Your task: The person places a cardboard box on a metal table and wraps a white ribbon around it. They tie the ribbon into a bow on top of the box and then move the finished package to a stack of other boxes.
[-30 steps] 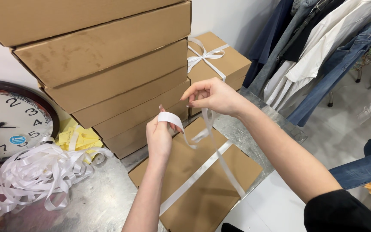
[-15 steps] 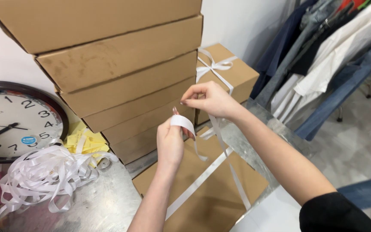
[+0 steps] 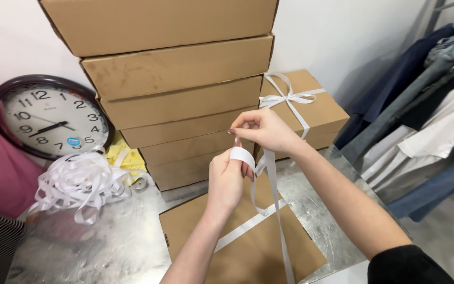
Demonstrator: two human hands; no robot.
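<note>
**Ribbon looped over a thumb, box waiting below**

Head view: we hold a white ribbon (image 3: 269, 173) above a flat cardboard box (image 3: 248, 247) on the metal table (image 3: 95, 247). Our left hand (image 3: 226, 181) is closed, the ribbon wrapped in a loop over its thumb. Our right hand (image 3: 264, 129), just above and touching those fingers, pinches the ribbon between narrowed fingertips. From the fingers the ribbon hangs down and crosses the box lid beneath them. Beyond the fingers rises a stack of boxes (image 3: 179, 100), with a ribbon-tied box (image 3: 303, 108) to the right; a tangle of spare ribbon (image 3: 82, 181) lies far left, under a wall clock (image 3: 45, 115). We judge the loop could slip off the thumb if the pinch loosens, slackening the band on the lid.
</note>
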